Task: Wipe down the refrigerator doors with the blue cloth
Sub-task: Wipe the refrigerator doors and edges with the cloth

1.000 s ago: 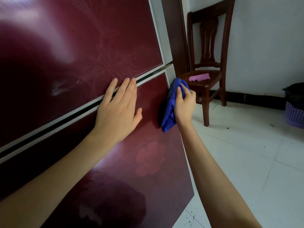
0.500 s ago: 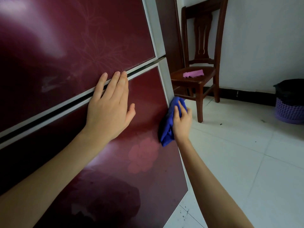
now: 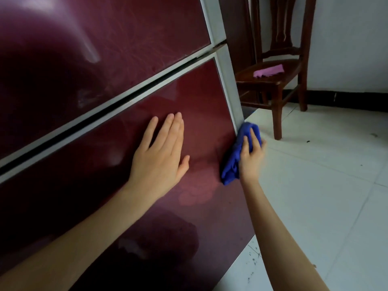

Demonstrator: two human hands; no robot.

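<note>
Maroon refrigerator doors meet white tiles near a chair.

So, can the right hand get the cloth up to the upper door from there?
Probably yes. The right hand grips the cloth at the right edge of the lower door, and the upper door sits above with nothing between. The left hand lies flat on the lower door, off to the side.

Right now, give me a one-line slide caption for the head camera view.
Right hand presses the blue cloth to the edge of the lower refrigerator door; left hand rests flat on it.
</note>
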